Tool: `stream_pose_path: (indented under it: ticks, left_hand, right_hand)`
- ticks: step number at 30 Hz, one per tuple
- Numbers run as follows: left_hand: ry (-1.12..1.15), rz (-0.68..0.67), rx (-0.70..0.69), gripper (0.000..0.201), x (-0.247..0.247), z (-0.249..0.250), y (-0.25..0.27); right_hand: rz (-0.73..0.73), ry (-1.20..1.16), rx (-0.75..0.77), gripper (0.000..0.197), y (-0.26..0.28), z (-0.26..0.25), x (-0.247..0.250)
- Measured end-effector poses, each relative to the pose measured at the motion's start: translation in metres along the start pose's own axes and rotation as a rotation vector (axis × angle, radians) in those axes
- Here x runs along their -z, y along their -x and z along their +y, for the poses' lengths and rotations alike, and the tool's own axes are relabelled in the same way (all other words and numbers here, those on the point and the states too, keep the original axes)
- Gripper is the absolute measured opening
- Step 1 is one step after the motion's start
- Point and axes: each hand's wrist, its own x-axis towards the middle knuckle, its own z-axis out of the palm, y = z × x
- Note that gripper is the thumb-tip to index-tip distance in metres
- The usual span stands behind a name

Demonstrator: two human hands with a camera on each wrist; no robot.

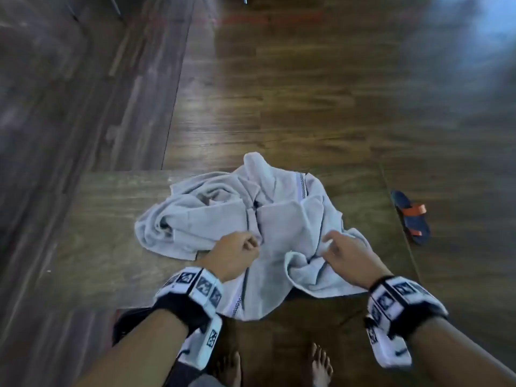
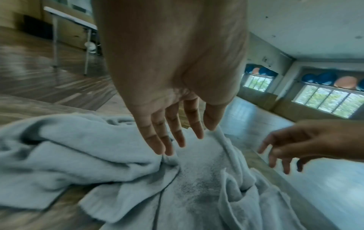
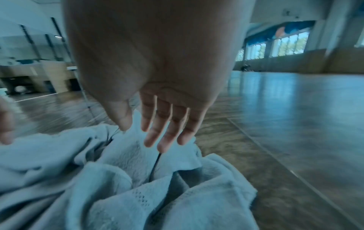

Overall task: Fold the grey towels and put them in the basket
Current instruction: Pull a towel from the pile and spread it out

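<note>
Crumpled grey towels (image 1: 217, 219) lie in a heap on a wooden table (image 1: 92, 241), with one end hanging over the near edge. My left hand (image 1: 240, 247) is over the near middle of the heap. In the left wrist view its fingers (image 2: 163, 140) point straight down and their tips touch the towels (image 2: 78, 147). My right hand (image 1: 337, 250) hovers over the right side of the heap. Its fingers (image 3: 163, 132) are straight and spread just above the towels (image 3: 118, 194), holding nothing. No basket is visible.
A blue and orange sandal (image 1: 410, 216) lies on the wood floor right of the table. My bare feet (image 1: 321, 364) stand at the table's near edge. A dark object (image 1: 125, 322) sits under my left forearm. A white table (image 2: 74, 20) stands far off.
</note>
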Motion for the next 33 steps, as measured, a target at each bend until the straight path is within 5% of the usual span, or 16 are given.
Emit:
stream_pose_path:
  ticks: [5, 9, 13, 16, 20, 23, 25, 29, 33]
  left_hand:
    - [-0.207, -0.018, -0.052, 0.018, -0.058, -0.023, -0.079]
    - [-0.254, 0.133, -0.149, 0.023, -0.081, -0.036, -0.103]
    - [-0.371, 0.184, -0.191, 0.049, -0.087, -0.04, -0.094]
    - [-0.45, 0.23, -0.194, 0.038, -0.091, -0.055, -0.061]
    - [-0.164, 0.397, -0.276, 0.009, -0.086, -0.063, -0.01]
    - [0.094, 0.522, -0.329, 0.012, -0.074, -0.053, 0.012]
    - [0.181, 0.521, -0.377, 0.012, -0.07, -0.04, 0.026]
    - [0.306, 0.41, -0.45, 0.047, -0.063, -0.015, 0.046]
    - [0.212, 0.438, -0.39, 0.022, -0.057, -0.003, 0.054]
  right_hand:
    - [0.233, 0.089, -0.063, 0.069, -0.067, -0.005, -0.067]
    - [0.524, 0.104, 0.061, 0.031, -0.082, 0.005, -0.078]
    - [0.802, -0.053, 0.245, 0.024, -0.067, -0.01, -0.049]
    - [0.978, -0.362, 0.468, 0.018, -0.031, -0.036, -0.014]
    - [0.782, -0.853, 0.646, 0.01, 0.012, -0.067, 0.034]
    - [0.613, -0.908, 0.699, 0.003, 0.036, -0.087, 0.058]
    - [0.539, -0.941, 0.739, 0.016, 0.055, -0.097, 0.064]
    - [0.411, -0.954, 0.847, 0.027, 0.088, -0.112, 0.064]
    - [0.457, -1.03, 0.868, 0.022, 0.102, -0.117, 0.064]
